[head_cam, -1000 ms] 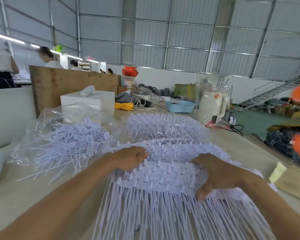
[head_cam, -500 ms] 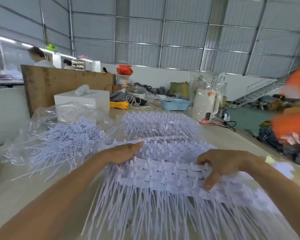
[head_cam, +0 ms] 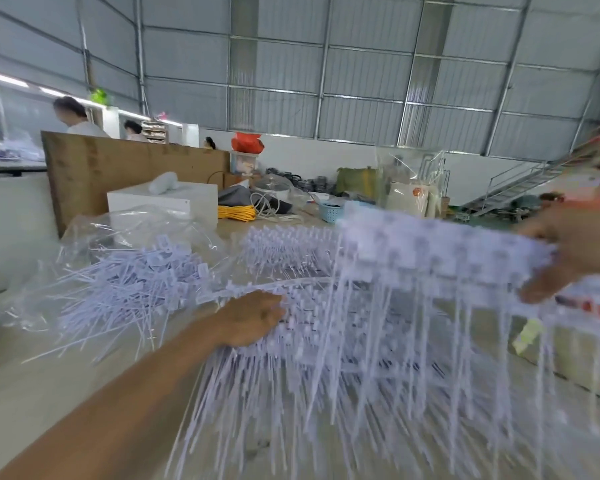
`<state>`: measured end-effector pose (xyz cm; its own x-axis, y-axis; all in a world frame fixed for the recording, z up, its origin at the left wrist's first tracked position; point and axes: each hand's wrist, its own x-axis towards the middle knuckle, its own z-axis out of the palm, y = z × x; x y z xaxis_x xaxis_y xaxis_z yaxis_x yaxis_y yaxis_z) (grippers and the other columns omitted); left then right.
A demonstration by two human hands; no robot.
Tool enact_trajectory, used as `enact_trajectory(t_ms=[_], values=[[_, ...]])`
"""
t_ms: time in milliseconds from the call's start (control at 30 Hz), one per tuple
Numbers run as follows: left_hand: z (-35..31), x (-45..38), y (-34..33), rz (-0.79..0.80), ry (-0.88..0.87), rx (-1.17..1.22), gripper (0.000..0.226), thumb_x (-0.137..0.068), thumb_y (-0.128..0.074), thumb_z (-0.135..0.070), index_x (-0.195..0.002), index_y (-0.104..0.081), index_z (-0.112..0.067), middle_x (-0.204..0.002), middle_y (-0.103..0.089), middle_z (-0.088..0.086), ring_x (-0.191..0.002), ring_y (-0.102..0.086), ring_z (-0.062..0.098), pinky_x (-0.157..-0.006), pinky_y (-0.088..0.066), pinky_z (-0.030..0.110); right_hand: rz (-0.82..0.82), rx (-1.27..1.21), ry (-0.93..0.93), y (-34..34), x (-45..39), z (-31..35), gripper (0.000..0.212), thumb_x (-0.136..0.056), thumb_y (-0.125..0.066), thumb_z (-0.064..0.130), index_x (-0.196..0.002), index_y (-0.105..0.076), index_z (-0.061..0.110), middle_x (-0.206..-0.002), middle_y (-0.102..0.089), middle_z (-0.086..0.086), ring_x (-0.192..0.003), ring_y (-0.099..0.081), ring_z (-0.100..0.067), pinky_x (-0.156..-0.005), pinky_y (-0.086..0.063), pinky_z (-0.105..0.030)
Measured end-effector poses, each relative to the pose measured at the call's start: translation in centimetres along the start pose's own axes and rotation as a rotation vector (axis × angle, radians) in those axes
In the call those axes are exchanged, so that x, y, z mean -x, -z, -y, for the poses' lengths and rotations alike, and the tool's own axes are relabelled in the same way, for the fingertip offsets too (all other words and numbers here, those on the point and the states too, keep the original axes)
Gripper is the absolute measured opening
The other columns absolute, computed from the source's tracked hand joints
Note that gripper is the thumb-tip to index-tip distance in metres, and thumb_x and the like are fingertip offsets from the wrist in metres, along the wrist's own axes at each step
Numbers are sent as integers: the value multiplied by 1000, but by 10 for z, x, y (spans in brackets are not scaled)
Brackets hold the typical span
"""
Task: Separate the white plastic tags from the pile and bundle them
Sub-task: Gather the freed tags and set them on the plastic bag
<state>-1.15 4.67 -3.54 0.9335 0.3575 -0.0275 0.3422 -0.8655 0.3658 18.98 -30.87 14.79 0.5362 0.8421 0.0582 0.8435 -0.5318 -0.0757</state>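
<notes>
A big pile of white plastic tags (head_cam: 326,368) covers the table in front of me, their thin tails pointing toward me. My left hand (head_cam: 253,318) rests flat on the pile's left side, fingers straight. My right hand (head_cam: 568,251), blurred at the right edge, grips a lifted row of joined tags (head_cam: 437,251) held above the pile, its tails hanging down. Loose tags (head_cam: 125,292) lie on a clear plastic bag at the left.
Another heap of tags (head_cam: 281,247) lies farther back. A white box (head_cam: 163,206), yellow cord (head_cam: 236,213), blue basket (head_cam: 331,211) and bags stand at the table's far end. A wooden board (head_cam: 132,168) rises behind. People work at the far left.
My right hand has lifted a row of tags up and to the right off the pile. My left hand has stayed on the pile, flattening out.
</notes>
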Motion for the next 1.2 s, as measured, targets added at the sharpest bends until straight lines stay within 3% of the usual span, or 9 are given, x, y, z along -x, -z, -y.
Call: enact_trajectory(t_ms=[133, 300, 500, 600, 733, 833, 1000, 1100, 1200], values=[[2, -4, -3, -12, 20, -50, 61, -98, -25, -54, -151, -16, -26, -159, -11, -1, -145, -15, 18, -115, -14, 33, -217, 55, -42, 46, -1, -9, 70, -26, -68, 87, -93, -52, 69, -79, -58, 45, -64, -55, 24, -49, -40, 2], [5, -4, -10, -127, -10, -113, 57, -100, -29, -47, -151, -21, -23, -159, -14, -2, -146, -14, 17, -118, -15, 43, -255, -33, 50, 24, -28, 38, 29, -53, -89, 31, -71, -68, 25, -58, -67, 10, -48, -58, 4, -47, -39, -7], [4, 3, -8, -226, -25, -105, 48, -100, -37, -40, -144, -38, -20, -156, -24, -6, -143, -21, 12, -117, -16, 47, -543, 202, -189, 34, -50, 64, 50, -61, -87, 22, -102, -63, 4, -91, -66, -16, -78, -60, -30, -75, -49, -38], [-12, 9, -2, -440, -87, -132, 25, -97, -44, -24, -104, -65, -13, -106, -63, -3, -107, -57, 21, -101, -41, 43, -756, 347, -178, 37, -51, 86, 22, -70, -75, 21, -75, -54, 17, -68, -56, -4, -65, -50, -25, -63, -43, -33], [-39, 21, 12, -673, -128, 329, 30, -96, -52, -18, -74, -68, -5, -71, -67, 5, -70, -63, 18, -71, -51, 26, -867, 455, -167, -11, -52, 126, 17, -83, -59, 11, -99, -55, 16, -62, -44, -3, -60, -49, -27, -52, -30, -26], [-75, 33, 25, -321, -152, 1071, 35, -85, -60, -41, -85, -71, -8, -81, -75, 6, -76, -71, 18, -65, -54, 19, -749, 529, -218, -65, -51, 159, 34, -87, -55, 5, -118, -45, 14, -77, -60, -2, -60, -55, -23, -50, -31, -26], [-123, 34, 34, 7, -131, 1289, 72, -50, -54, -73, -99, -66, -21, -95, -69, 2, -80, -69, 16, -78, -56, 32, -793, 573, -89, -111, -48, 192, 25, -54, -60, 7, -77, -65, 16, -55, -59, 2, -41, -59, -17, -40, -37, -20], [-143, 26, 51, -85, -172, 1497, 46, -59, -65, -63, -71, -67, -19, -79, -65, 2, -79, -62, 17, -74, -52, 32, -909, 587, 20, -106, -52, 192, 18, -54, -55, 7, -66, -63, 16, -50, -55, 2, -37, -53, -15, -37, -36, -19], [-158, 6, 72, -320, -99, 1640, 32, -84, -67, -31, -100, -61, -4, -92, -61, 13, -79, -60, 21, -68, -50, 30, -1080, 612, 78, -99, -55, 190, 23, -64, -52, 2, -79, -68, 10, -70, -65, -5, -57, -62, -19, -41, -43, -24]])
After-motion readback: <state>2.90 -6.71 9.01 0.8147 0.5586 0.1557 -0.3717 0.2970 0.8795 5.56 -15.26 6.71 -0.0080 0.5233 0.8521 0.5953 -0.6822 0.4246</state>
